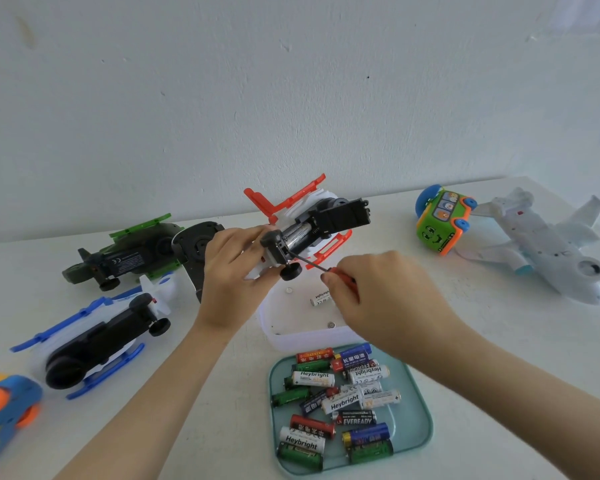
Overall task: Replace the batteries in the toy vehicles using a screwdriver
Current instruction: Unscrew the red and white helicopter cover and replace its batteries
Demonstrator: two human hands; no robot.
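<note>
My left hand (234,268) grips a red and white toy helicopter (321,220) held upside down above the table. Its black battery cover is swung open and silver batteries (297,234) show inside. My right hand (374,292) pinches a small red-handled screwdriver (312,263). The thin black shaft points up-left, with its tip at the black underside near a front wheel (290,272). A teal tray (413,424) holding several loose batteries sits in front of me.
A white container (291,336) under the hands holds one battery and small screws. At left lie a green helicopter (125,254), a blue helicopter (94,341) and a blue-orange toy (4,410). At right stand a green bus (442,220) and a white plane (548,244).
</note>
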